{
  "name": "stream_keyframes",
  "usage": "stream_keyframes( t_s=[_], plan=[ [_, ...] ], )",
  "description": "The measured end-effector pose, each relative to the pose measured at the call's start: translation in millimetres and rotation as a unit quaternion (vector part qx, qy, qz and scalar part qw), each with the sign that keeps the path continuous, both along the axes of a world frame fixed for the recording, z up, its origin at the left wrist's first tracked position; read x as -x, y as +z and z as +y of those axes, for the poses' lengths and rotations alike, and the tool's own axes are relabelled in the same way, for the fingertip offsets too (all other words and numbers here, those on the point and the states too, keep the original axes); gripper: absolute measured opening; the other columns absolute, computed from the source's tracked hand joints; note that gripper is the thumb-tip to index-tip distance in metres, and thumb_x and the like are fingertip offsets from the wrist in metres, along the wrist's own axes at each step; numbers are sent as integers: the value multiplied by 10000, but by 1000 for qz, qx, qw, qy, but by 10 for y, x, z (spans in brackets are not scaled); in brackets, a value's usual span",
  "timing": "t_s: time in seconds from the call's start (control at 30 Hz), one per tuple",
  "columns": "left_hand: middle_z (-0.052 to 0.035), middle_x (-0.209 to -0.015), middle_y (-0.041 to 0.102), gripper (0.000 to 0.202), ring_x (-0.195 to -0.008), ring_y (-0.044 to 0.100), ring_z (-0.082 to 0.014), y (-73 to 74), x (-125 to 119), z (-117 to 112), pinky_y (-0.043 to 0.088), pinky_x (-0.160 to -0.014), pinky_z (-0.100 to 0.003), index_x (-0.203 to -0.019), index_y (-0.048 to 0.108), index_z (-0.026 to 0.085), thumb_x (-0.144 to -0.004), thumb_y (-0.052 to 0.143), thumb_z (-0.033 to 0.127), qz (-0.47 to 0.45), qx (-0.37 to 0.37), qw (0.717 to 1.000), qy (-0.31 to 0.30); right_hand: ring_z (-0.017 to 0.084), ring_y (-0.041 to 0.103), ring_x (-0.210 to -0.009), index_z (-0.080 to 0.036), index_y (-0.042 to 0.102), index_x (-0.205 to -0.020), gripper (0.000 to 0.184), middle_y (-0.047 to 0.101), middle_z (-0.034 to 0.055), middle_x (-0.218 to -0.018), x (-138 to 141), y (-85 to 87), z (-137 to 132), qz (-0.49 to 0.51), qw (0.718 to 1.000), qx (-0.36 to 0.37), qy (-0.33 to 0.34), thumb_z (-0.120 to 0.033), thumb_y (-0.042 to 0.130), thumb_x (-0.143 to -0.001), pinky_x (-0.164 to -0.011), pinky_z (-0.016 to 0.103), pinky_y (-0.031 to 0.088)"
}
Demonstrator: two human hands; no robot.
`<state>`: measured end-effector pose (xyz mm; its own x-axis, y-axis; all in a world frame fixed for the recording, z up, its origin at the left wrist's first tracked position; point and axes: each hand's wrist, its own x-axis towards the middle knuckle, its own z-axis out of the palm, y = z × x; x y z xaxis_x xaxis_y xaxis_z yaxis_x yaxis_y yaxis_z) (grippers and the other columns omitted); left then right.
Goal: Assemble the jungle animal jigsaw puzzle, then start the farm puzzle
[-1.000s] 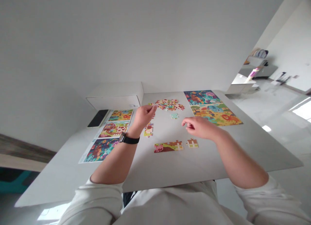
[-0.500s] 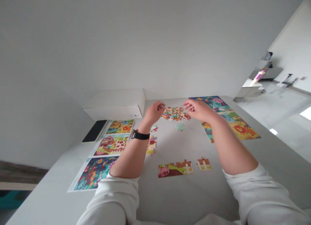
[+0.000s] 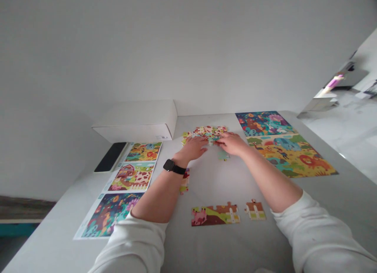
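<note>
A heap of small jigsaw pieces [image 3: 204,131] lies at the far middle of the white table [image 3: 206,178]. My left hand [image 3: 191,148], with a black watch [image 3: 174,167] on its wrist, rests palm down on the heap's near left edge. My right hand [image 3: 232,143] lies on its near right edge, fingers pointing left. A pale blue piece [image 3: 224,156] sits just below my right hand. Nearer me lie a joined strip of pieces [image 3: 215,215] and a small joined cluster [image 3: 255,210]. A few pieces [image 3: 184,182] stand beside my left forearm, partly hidden.
Printed picture sheets [image 3: 131,177] lie along the table's left side, below a white box [image 3: 135,121] and a black phone [image 3: 110,157]. Two large colourful animal pictures [image 3: 282,147] lie on the right. The table edge and a pale floor show at far right.
Both hands have come down from above the heap and now lie on it, spread flat. The view has turned slightly, so the table sits lower and straighter.
</note>
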<state>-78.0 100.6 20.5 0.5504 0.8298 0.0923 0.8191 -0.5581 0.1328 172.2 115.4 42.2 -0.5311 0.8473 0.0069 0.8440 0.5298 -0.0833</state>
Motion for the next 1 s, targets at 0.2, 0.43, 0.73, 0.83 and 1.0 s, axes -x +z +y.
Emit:
stream_keyframes(
  t_s=[0.2,0.43,0.73,0.83,1.0],
  plan=[
    [-82,-1550,629,440,-1447,560,-272,144,26,-65,405,-1234,-436,-1441,670,265,-1014,595,346,40,1,999,28,313,594,-1376,-333,758,-1367,377,607,87,-1553,17,5,-18,6,1000,8,-4,-329,593,-1027,-1169,442,450],
    [-137,-1448,693,398,-1347,640,-334,256,61,-87,497,-1137,-475,-1362,722,234,-997,629,362,67,23,993,97,339,620,-1317,-280,806,-1268,330,655,124,-1478,0,0,-12,-17,999,1,-31,-325,592,-1021,-1144,473,468],
    [-116,-1587,589,445,-1511,506,-273,137,-101,-115,338,-1281,-411,-1426,694,225,-1014,618,373,15,37,999,-21,332,583,-1365,-325,830,-1226,307,623,82,-1534,4,8,-7,9,1000,12,-11,-327,618,-1005,-1164,463,456],
    [-104,-1548,628,432,-1484,540,-274,116,-115,-116,350,-1273,-424,-1420,699,238,-1016,612,364,20,43,999,-21,348,610,-1311,-294,830,-1222,316,666,118,-1463,-18,28,-8,-18,999,8,-48,-319,599,-1008,-1130,469,480],
    [-97,-1477,688,453,-1429,591,-284,179,-122,-148,394,-1239,-435,-1439,681,244,-1009,617,371,27,44,998,-25,315,588,-1356,-330,835,-1217,305,630,69,-1525,-12,45,-23,14,1000,14,-16,-315,618,-1003,-1151,434,465]
  ],
)
